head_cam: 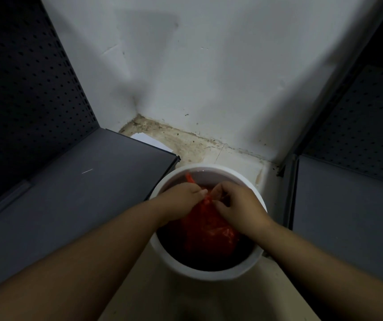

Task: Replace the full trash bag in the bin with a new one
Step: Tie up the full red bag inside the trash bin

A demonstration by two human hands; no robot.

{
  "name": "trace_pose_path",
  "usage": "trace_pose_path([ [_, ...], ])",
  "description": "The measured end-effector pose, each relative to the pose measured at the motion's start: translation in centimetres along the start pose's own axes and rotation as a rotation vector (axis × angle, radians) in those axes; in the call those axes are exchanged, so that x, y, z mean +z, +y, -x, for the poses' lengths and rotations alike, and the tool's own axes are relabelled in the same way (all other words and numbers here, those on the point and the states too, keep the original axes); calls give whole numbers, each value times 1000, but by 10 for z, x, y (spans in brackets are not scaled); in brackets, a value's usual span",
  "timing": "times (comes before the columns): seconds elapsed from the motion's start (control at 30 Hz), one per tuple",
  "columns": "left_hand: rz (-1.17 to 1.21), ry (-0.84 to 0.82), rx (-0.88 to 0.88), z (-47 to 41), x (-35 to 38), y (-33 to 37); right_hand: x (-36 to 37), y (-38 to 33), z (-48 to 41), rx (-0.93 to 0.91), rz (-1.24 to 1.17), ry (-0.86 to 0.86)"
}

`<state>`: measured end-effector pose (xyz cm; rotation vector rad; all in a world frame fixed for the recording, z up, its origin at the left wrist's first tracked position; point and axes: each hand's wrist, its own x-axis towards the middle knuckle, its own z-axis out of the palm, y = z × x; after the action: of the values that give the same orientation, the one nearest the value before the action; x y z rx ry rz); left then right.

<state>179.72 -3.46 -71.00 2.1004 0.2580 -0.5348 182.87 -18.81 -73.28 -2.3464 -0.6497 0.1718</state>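
The head view looks down into a dim corner. On the left a grey shelf (81, 181) runs in from the near side, its far corner just beside the rim of a white bin (209, 275). A dark perforated panel (23, 77) rises behind the shelf. A second grey shelf (348, 216) with its own perforated panel (359, 123) stands on the right, a narrow gap away from the bin. A few white sheets of paper (150, 140) lie on the floor, sticking out past the far edge of the left shelf.

The floor (197, 147) is pale and stained, with dirt along the foot of the wall. The white wall (209, 66) is scuffed and folds into a corner at the far left of the bin.

The bin stands on the floor between the two shelves. Inside it sits a red bag (209, 232), full and gathered to a neck at the top. Both bare forearms reach in from the near side. The left hand (181, 198) and the right hand (239, 205) meet over the bin's middle, fingers curled and pinching the bag's gathered neck from either side. A loose red strip (190, 178) of the bag sticks up at the far left inside the bin, just beyond the left hand.
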Motion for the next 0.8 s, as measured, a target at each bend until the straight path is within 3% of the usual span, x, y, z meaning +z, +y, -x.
trace_pose_path([
  [0.33, -18, 1, 5, -1, -4, -2, 4, -9, 11, -103, 280, -20],
  [0.6, -639, 19, 153, 2, -14, 9, 8, -4, 13, -133, 347, -126],
  [0.8, -765, 179, 186, 8, -19, -4, 9, 8, 17, -58, 394, -235],
])
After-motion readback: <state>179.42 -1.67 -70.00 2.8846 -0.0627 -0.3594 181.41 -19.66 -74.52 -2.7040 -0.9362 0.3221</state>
